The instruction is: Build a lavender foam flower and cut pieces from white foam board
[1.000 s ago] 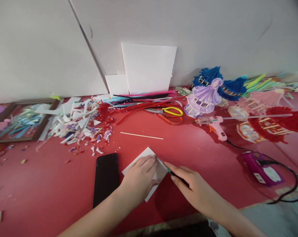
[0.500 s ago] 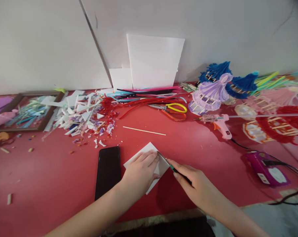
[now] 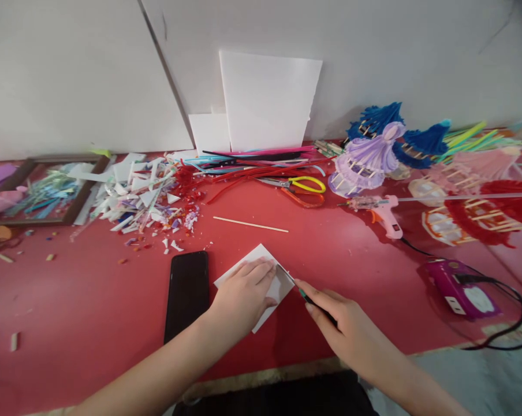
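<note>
A small square of white board (image 3: 283, 284) lies turned cornerwise on the red table. My left hand (image 3: 241, 297) presses it down, fingers stretched flat over its middle. In my right hand (image 3: 345, 320) is a craft knife (image 3: 305, 294) with a dark handle and a green part. Its thin blade lies along the board's upper right edge, just right of my left fingertips. Beyond the board rests a thin wooden stick (image 3: 251, 224). A black phone (image 3: 187, 294) lies left of my left hand.
Behind are scissors (image 3: 306, 185), pipe cleaners (image 3: 261, 167) and a heap of scraps (image 3: 146, 193). At right lie a pink glue gun (image 3: 388, 216), a purple power box (image 3: 462, 289) with cable, and fuzzy doll-like crafts (image 3: 369, 159). White sheets (image 3: 269, 101) lean on the wall.
The view has shifted slightly, so everything sits a little higher in the picture. Both hands, the knife and the board keep nearly the same places relative to each other.
</note>
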`<state>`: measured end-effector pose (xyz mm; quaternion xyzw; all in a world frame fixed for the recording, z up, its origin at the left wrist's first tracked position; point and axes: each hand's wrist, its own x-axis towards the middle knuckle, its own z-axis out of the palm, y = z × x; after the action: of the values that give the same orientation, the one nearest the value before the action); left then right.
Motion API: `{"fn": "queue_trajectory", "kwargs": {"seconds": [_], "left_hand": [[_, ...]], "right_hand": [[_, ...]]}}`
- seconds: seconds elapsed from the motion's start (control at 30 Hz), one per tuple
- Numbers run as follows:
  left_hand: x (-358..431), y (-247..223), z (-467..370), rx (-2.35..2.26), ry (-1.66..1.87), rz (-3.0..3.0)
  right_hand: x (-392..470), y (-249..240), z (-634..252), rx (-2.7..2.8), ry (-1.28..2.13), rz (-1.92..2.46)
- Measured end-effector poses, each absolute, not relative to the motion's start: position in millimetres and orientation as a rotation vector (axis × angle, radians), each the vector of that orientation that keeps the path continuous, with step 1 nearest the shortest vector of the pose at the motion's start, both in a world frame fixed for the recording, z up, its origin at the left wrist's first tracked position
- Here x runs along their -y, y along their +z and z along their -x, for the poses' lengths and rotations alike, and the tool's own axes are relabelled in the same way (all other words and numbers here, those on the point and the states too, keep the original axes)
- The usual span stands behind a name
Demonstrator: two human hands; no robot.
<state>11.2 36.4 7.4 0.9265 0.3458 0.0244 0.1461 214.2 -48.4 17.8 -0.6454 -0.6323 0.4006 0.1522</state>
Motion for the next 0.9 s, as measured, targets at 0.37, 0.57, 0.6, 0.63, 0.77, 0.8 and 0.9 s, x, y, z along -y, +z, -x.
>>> {"fn": "queue_trajectory", "kwargs": {"seconds": [0.37,0.57,0.6,0.63,0.77,0.8,0.9], "left_hand": [[-37,5,-9,-0.981,0.049,-2.618],[-38,9,-10,-0.983,0.026,-2.594],[-38,9,-10,-0.987,0.023,-2.589],[-38,8,-11,-0.990,0.020,-2.585],[-38,7,-11,-0.991,0.009,-2.570],[-38,7,-10,-0.990,0.007,-2.568],[-38,7,-10,-0.985,0.001,-2.567]], "right_hand": [[60,12,-215,1.830,1.126,1.868],[69,6,-219,1.845,1.120,1.850],[71,5,-220,1.842,1.118,1.852],[72,4,-220,1.839,1.116,1.855],[80,2,-223,1.835,1.101,1.858],[82,2,-224,1.833,1.097,1.856],[88,2,-225,1.820,1.088,1.851]]}}
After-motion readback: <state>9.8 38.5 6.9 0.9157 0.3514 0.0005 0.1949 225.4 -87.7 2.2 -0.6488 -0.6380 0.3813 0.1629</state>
